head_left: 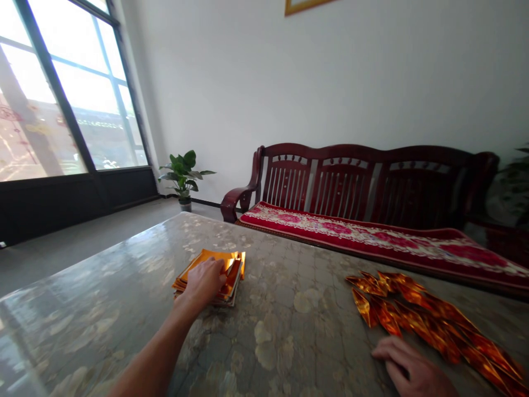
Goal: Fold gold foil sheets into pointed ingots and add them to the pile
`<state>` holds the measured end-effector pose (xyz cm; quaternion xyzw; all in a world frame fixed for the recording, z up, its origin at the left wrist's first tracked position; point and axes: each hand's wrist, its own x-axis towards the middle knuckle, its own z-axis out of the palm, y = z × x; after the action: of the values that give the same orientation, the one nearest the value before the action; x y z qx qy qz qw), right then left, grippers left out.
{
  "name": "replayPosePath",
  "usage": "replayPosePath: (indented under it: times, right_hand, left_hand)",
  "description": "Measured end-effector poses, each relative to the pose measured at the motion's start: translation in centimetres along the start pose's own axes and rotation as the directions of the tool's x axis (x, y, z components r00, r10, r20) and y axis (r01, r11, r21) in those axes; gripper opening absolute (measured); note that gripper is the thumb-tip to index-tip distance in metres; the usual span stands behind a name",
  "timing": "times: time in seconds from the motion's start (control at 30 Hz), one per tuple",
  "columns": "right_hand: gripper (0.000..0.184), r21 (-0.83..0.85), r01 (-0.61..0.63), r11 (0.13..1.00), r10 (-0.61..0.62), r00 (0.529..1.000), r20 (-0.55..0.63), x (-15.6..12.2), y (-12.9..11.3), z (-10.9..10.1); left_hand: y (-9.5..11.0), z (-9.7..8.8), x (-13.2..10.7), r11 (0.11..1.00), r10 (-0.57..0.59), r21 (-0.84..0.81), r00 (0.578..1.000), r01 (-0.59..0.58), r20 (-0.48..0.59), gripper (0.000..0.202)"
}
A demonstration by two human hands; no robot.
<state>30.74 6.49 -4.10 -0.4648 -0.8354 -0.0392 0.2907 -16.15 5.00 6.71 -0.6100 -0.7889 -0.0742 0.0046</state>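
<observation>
My left hand (202, 282) lies over a stack of square gold foil sheets (215, 259), with its fingers curled across the top sheets near the far edge. The stack sits on a glossy marbled tabletop (285, 325), and the hand hides much of it. Towards the right, a loose row of folded gold foil pieces (425, 314) spreads to the table's lower right corner. My right hand (407, 366) rests on the tabletop at the bottom of the view, its fingers apart and holding nothing, right beside those folded pieces.
A dark red wooden bench (355, 187) with a red floral cushion (372, 234) stands beyond the table's far edge. A potted green plant (184, 176) stands by the wall, and a tall window (70, 94) fills the left side.
</observation>
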Motion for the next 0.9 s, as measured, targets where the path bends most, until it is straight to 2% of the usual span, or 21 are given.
replayPosePath:
  times: [0.1, 0.2, 0.27, 0.33, 0.37, 0.47, 0.5, 0.53, 0.57, 0.6, 0.67, 0.77, 0.83, 0.9]
  right_hand:
    - [0.022, 0.022, -0.019, 1.000, 0.018, 0.999, 0.026, 0.1, -0.2, -0.1]
    - [0.024, 0.036, -0.060, 0.998, 0.058, 0.997, 0.049, 0.2, -0.8, -0.4]
    - [0.026, 0.048, -0.082, 0.995, 0.078, 0.993, 0.085, 0.3, -1.6, -0.8]
    - [0.025, 0.063, -0.089, 0.994, 0.080, 0.988, 0.129, 0.5, -2.5, -1.2]
    - [0.026, 0.067, -0.102, 0.993, 0.093, 0.988, 0.124, 0.6, -3.0, -1.4]
    - [0.030, 0.101, -0.084, 0.991, 0.067, 0.985, 0.158, 0.9, -4.4, -1.8]
    - [0.035, 0.123, -0.066, 0.990, 0.047, 0.987, 0.152, 1.0, -4.9, -2.0]
    - [0.040, 0.142, -0.047, 0.989, 0.026, 0.989, 0.143, 1.1, -5.3, -2.0]
    - [0.044, 0.158, -0.021, 0.987, -0.001, 0.991, 0.137, 1.2, -5.8, -2.1]
    - [0.045, 0.172, 0.013, 0.985, -0.037, 0.990, 0.135, 1.3, -6.3, -2.1]
    - [0.046, 0.199, 0.092, 0.976, -0.124, 0.981, 0.150, 1.4, -7.4, -2.0]
    - [0.042, 0.209, 0.196, 0.958, -0.238, 0.950, 0.202, 1.6, -9.0, -1.8]
    - [0.034, 0.220, 0.220, 0.950, -0.268, 0.937, 0.222, 1.7, -9.8, -1.8]
    - [0.027, 0.229, 0.227, 0.947, -0.276, 0.937, 0.214, 1.7, -10.3, -1.8]
  left_hand:
    - [1.5, 0.0, -0.8, 0.997, 0.074, -0.023, 0.997, -0.075, -0.024, 0.016]
    - [4.4, 1.0, -2.3, 0.972, 0.221, -0.067, 0.975, -0.223, -0.032, 0.010]
    - [6.8, 2.4, -3.7, 0.885, 0.432, -0.156, 0.899, -0.438, -0.074, 0.008]
    - [9.1, 4.2, -5.3, 0.747, 0.621, -0.226, 0.777, -0.626, -0.102, 0.007]
    - [10.0, 5.1, -6.1, 0.680, 0.680, -0.260, 0.722, -0.685, -0.124, 0.007]
    - [11.9, 7.3, -7.8, 0.476, 0.812, -0.378, 0.562, -0.794, -0.157, 0.012]
    - [12.2, 7.7, -8.1, 0.428, 0.831, -0.412, 0.529, -0.804, -0.169, 0.013]
    - [12.3, 8.1, -8.2, 0.396, 0.837, -0.443, 0.515, -0.805, -0.187, 0.015]
    - [12.3, 8.4, -8.1, 0.386, 0.829, -0.465, 0.521, -0.797, -0.204, 0.016]
    - [12.2, 8.5, -7.9, 0.400, 0.808, -0.479, 0.548, -0.781, -0.217, 0.017]
    - [11.8, 8.7, -7.3, 0.498, 0.730, -0.474, 0.646, -0.726, -0.222, 0.016]
    - [11.1, 8.6, -6.3, 0.711, 0.564, -0.404, 0.810, -0.576, -0.162, 0.014]
    - [10.9, 8.4, -5.8, 0.792, 0.494, -0.349, 0.862, -0.501, -0.117, 0.022]
    - [10.7, 8.2, -5.5, 0.834, 0.458, -0.301, 0.885, -0.462, -0.086, 0.034]
